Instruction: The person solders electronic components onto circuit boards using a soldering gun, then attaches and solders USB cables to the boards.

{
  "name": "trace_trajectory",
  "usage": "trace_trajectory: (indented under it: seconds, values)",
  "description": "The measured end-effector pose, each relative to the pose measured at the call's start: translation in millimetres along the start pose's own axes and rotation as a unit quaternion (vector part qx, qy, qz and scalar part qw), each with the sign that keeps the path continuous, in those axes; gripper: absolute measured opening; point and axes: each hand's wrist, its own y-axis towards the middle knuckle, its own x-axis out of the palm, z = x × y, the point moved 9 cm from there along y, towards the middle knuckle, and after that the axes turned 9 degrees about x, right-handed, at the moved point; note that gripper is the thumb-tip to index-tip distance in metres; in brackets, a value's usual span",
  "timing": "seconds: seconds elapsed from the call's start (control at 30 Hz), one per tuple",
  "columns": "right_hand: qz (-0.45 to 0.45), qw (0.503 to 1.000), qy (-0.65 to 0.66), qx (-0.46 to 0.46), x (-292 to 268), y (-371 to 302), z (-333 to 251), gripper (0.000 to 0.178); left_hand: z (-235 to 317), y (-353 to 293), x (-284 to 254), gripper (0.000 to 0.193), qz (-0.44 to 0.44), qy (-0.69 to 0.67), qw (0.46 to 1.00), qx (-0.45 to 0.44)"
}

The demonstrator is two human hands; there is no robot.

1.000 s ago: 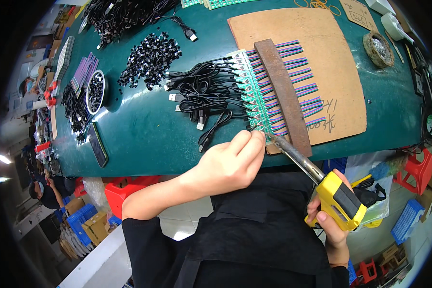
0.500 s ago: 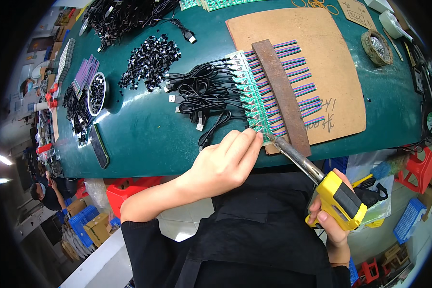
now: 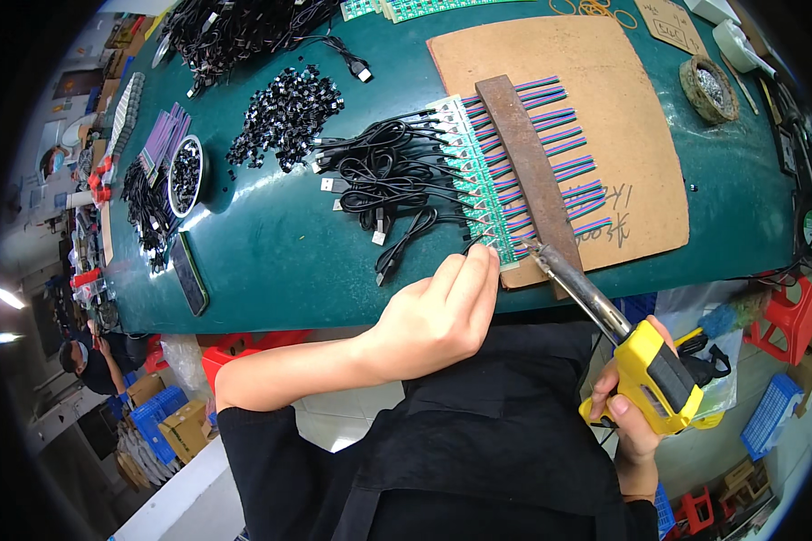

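My right hand [image 3: 630, 417] is wrapped round the yellow grip of a gun-shaped soldering iron [image 3: 651, 374]. The iron's metal tip points up and left, just off the near end of a strip of green circuit boards [image 3: 484, 185]. My left hand [image 3: 442, 311] is closed in a pinch at that same end, fingertips touching or close to the board edge; whatever they hold is hidden. Black USB cables [image 3: 379, 176] run in a bundle to the boards' left side. Thin multicoloured wires [image 3: 586, 200] stick out to the right, under a rusty metal bar [image 3: 530, 167].
A cardboard sheet [image 3: 645, 135] lies beneath the bar on the green table [image 3: 271, 248]. Small black parts form a heap [image 3: 284, 117] and fill a bowl [image 3: 186, 176]. Beside them lies a phone [image 3: 189, 273]. More cables [image 3: 235, 41] pile up far left; a round tin [image 3: 708, 90] stands far right.
The soldering iron's tip has moved a little right, away from the board end, as my right hand shifts right and slightly down. My left hand has moved slightly right and down.
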Motion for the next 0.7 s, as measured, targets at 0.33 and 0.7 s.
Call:
trace_trajectory:
  seconds: [0.33,0.7]
  values:
    - [-0.009,1.0,0.006,-0.022,3,5,-4,0.079,5,1,-4,0.041,0.016,0.017,1.0,0.014]
    - [-0.034,0.992,0.056,-0.105,2,22,-26,0.082,-34,9,-11,0.021,0.027,-0.082,0.996,-0.037]
